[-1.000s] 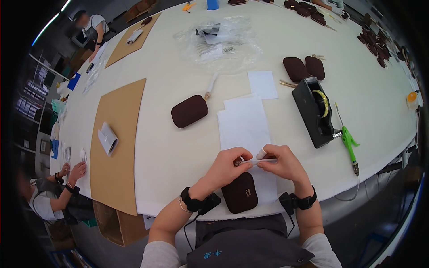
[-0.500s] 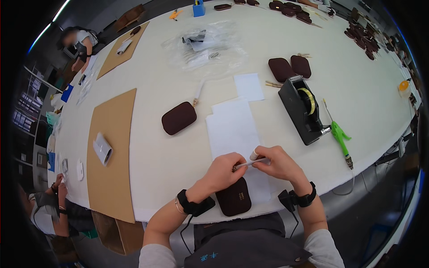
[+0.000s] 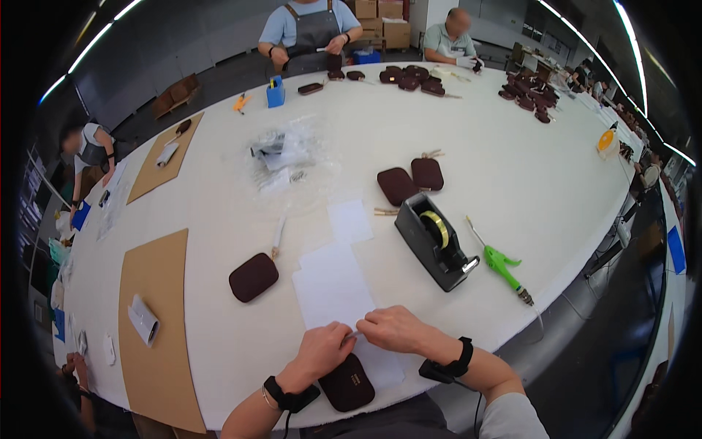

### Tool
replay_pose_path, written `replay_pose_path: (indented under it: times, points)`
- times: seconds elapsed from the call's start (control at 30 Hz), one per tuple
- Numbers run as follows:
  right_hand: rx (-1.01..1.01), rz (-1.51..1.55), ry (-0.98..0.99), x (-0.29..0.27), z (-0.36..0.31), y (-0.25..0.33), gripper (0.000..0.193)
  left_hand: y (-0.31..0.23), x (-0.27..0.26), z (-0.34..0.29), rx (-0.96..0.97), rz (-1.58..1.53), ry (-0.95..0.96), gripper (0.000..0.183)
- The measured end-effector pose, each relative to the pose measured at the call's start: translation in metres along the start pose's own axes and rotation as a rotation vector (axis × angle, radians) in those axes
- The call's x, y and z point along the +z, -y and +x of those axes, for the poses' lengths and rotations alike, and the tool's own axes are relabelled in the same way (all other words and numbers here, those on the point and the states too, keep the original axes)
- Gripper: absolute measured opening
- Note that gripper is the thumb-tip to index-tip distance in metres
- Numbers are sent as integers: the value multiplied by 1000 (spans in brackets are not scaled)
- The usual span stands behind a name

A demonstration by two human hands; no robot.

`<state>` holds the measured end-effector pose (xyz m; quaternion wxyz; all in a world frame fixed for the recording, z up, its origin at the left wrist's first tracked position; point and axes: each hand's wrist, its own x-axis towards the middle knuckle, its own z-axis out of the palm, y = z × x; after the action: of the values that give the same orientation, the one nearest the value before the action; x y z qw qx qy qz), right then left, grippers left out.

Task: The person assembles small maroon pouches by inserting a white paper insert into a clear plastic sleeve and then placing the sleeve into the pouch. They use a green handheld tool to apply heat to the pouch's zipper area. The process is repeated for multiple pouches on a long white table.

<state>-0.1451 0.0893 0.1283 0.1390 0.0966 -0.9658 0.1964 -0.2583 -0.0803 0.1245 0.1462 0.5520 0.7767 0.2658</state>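
Observation:
At the near edge of the table, a dark brown zip pouch (image 3: 348, 383) lies with small gold lettering on its face. Above its top end, my left hand (image 3: 322, 350) pinches a thin white wrapped strip (image 3: 352, 336). The other end of that strip is in the closed fingers of my right hand (image 3: 391, 327), close beside the left. Most of the strip is hidden by my fingers. White paper sheets (image 3: 333, 282) lie under and beyond my hands. Farther left rests another brown pouch (image 3: 254, 277), its strap wrapped in white (image 3: 279, 233).
A black tape dispenser (image 3: 431, 249) and a green air gun (image 3: 501, 263) with a hose stand to the right. Two pouches (image 3: 397, 186) lie behind the dispenser. Clear plastic bags (image 3: 289, 154) are farther back, cardboard sheets (image 3: 157, 366) left. Several people work around the table.
The view has tilted up, so things sit lower and more of the far side shows. My right hand has turned over, knuckles up, and its fingers have closed nearer my left hand.

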Motion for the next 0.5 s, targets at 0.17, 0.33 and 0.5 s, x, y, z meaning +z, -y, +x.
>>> replay_pose_path:
  times: [0.17,0.33,0.5]
  points:
    - [68,-36,80,-3,-2,-3,11,2,-5,-1,-168,-288,65,23]
    - [254,-92,-310,-58,-15,-13,8,4,-18,-5,-353,-520,99,22]
    - [712,-219,-523,-106,-46,-62,16,7,-16,-5,-412,-817,114,17]
